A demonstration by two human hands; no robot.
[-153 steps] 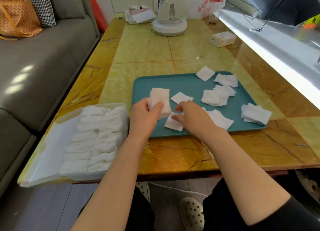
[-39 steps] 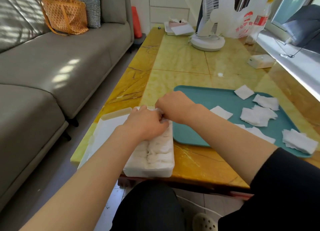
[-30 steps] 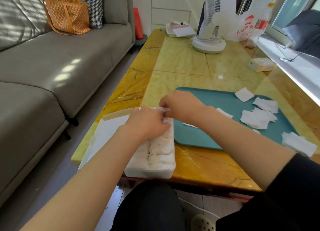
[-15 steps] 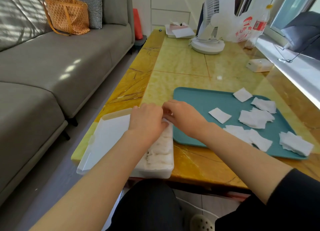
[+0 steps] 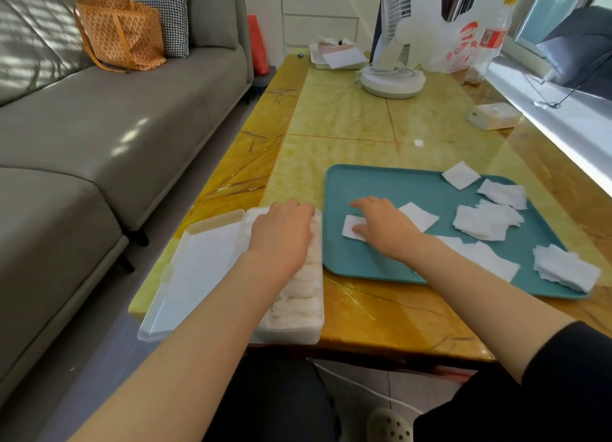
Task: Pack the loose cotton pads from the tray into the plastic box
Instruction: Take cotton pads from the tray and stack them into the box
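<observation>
A clear plastic box (image 5: 291, 329) full of white cotton pads sits at the table's near left edge, its lid (image 5: 198, 269) folded open to the left. My left hand (image 5: 281, 233) rests flat on the pads at the box's far end. A teal tray (image 5: 390, 183) to the right holds several loose white square pads (image 5: 483, 221). My right hand (image 5: 384, 224) lies over the tray's left part, fingers spread on one single pad (image 5: 351, 229).
The yellow marble-pattern table (image 5: 347, 117) carries a white fan (image 5: 394, 77), a small white box (image 5: 495, 115), a plastic bag and a bottle at the far end. A grey sofa (image 5: 116, 117) runs along the left. A white windowsill borders the right.
My right hand has left the box and moved right onto the tray, landing on a single pad. My left hand stays on the pads in the box.
</observation>
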